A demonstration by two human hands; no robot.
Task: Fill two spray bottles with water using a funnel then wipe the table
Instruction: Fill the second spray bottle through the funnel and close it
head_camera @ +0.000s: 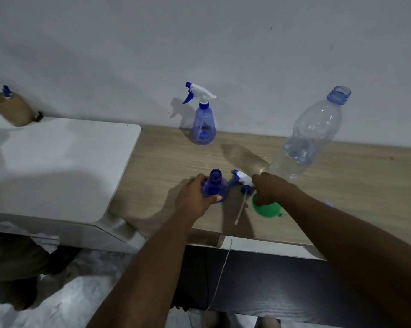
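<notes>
My left hand (195, 197) grips an open blue spray bottle (215, 185) standing near the front of the wooden table (166, 162); its top is off. The bottle's white and blue spray head (241, 179), with its long white tube, lies on the table just to the right. My right hand (270, 189) rests on a green funnel (266, 209) lying on the table, fingers curled over its rim. A second blue spray bottle (203, 119) with its trigger head on stands at the back by the wall. A large clear water bottle (311, 136), uncapped and partly filled, stands at the right.
A white cabinet top (57, 166) adjoins the table on the left, with a brown holder (10, 110) at its far corner. A thin white cable (221, 275) hangs below the table's front edge. The grey wall runs right behind the table.
</notes>
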